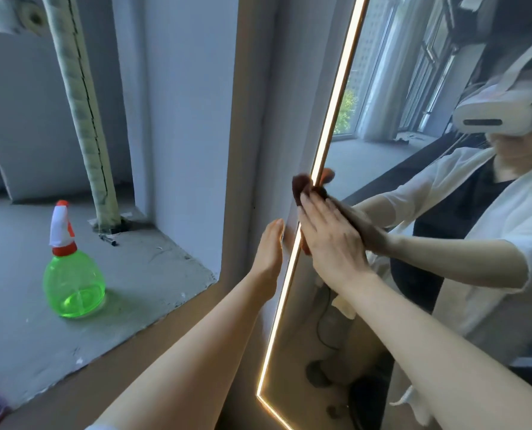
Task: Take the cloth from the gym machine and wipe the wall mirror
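While your right hand [330, 240] presses the cloth [303, 187] flat on the mirror [382, 125] edge to rub it, fingers straight. Your left hand [269, 246] rests open on the frame [252, 150], likely steadying you.

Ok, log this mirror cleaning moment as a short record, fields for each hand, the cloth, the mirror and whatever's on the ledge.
right hand: flat, fingers straight, pressing the cloth against the glass
left hand: fingers straight, resting on the mirror's outer edge
cloth: dark brown, at the lit edge
mirror: lit strip along its border
ledge: green spray bottle standing upright
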A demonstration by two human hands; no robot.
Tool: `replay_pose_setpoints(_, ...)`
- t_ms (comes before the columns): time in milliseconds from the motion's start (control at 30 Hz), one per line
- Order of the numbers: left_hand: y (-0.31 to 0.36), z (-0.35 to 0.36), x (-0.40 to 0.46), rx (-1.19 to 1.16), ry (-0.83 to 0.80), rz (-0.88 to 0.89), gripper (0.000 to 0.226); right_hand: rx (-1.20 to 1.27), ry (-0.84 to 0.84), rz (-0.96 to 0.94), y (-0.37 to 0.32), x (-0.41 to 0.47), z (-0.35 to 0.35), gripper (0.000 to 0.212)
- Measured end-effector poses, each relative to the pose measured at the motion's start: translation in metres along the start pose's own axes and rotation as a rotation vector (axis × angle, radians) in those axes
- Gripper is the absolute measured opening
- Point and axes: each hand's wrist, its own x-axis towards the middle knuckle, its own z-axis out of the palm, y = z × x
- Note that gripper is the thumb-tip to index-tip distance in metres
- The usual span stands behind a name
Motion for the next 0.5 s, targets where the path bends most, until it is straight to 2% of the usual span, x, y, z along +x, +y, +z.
replay_pose_setpoints(67,0.0,-0.004,0.0,-0.003,-0.011,0.009,0.028,-0.028,-0.118,-0.1,-0.007,-0.025,0.011,0.061)
replay_pose_setpoints(133,0.001,-0.007,0.0,-0.002,-0.003,0.01,0.03,0.022,-0.269,-0.112,-0.015,-0.041,0.014,0.064)
replay_pose_setpoints(167,0.0,-0.008,0.001,0.009,0.0,0.002,0.032,0.04,-0.282,-0.101,-0.016,-0.039,0.011,0.06)
replay_pose_setpoints(300,0.005,-0.009,0.006,0.044,-0.035,-0.041,0.051,0.05,0.081,0.017,-0.002,0.027,-0.015,0.045)
replay_pose_setpoints(367,0.008,-0.007,0.009,0.031,-0.013,-0.076,0.055,0.021,0.114,0.049,0.009,0.053,-0.024,0.05)
replay_pose_setpoints(433,0.008,-0.007,0.011,-0.006,0.009,-0.079,0.057,0.0,0.029,0.021,0.008,0.052,-0.021,0.056)
replay_pose_setpoints(500,0.006,-0.007,0.011,-0.029,0.034,-0.045,0.053,-0.006,-0.173,-0.079,-0.006,0.027,-0.013,0.059)
